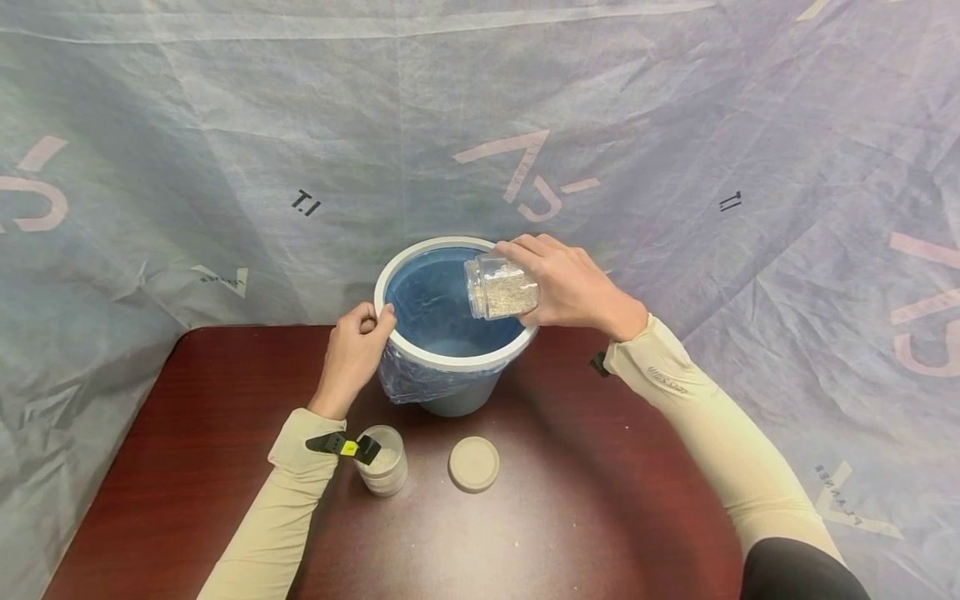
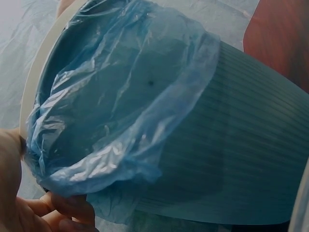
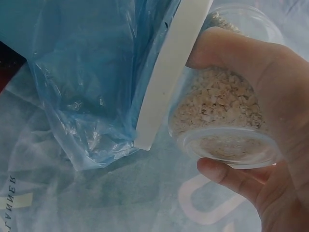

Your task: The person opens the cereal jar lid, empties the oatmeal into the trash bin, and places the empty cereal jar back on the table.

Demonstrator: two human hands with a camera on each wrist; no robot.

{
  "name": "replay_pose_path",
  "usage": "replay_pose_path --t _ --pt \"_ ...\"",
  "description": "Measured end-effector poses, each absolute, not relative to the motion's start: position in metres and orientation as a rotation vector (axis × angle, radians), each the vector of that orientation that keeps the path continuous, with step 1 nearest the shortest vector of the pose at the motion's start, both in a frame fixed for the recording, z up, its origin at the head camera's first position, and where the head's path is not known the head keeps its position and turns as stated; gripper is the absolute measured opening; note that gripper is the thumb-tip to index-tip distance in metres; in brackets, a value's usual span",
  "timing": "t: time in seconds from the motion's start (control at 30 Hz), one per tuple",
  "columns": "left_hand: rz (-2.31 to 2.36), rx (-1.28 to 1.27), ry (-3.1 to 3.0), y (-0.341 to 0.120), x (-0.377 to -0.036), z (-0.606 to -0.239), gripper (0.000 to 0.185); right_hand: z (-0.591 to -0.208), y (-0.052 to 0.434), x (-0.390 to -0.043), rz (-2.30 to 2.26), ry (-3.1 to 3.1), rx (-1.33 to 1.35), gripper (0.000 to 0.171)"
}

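Observation:
A blue trash bin (image 1: 457, 402) with a white rim (image 1: 450, 362) stands at the table's back, lined with a thin blue plastic bag (image 2: 120, 96) folded over its outside. My left hand (image 1: 352, 354) grips the rim at its left side, thumb on top and fingers below the bag's edge. In my right hand (image 1: 573, 287) is a clear jar (image 1: 510, 287), lidless and tipped sideways over the bin, mouth facing left. Pale flakes like oats (image 3: 217, 101) lie along the jar's lower side and reach toward its mouth.
A second clear jar (image 1: 384, 479) with pale contents stands in front of the bin, partly behind the left wrist strap. To its right, a round beige lid (image 1: 474, 463) lies on the dark red table (image 1: 570, 500). Grey printed sheeting (image 1: 300, 108) hangs behind and at both sides.

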State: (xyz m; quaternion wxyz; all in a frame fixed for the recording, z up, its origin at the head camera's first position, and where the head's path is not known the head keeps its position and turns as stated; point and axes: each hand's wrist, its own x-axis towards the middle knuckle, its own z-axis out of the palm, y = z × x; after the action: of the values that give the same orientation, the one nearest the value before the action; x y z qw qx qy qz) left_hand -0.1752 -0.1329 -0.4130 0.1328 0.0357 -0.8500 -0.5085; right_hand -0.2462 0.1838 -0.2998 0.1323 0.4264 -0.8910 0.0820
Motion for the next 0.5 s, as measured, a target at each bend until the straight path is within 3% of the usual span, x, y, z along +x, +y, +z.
replay_pose_path --t 0.5 --pt "-1.485 0.089 -2.477 -0.1339 -0.1743 -0.4125 0.041 -0.2990 0.1803 -0.2464 0.178 -2.570 1.280 0.099"
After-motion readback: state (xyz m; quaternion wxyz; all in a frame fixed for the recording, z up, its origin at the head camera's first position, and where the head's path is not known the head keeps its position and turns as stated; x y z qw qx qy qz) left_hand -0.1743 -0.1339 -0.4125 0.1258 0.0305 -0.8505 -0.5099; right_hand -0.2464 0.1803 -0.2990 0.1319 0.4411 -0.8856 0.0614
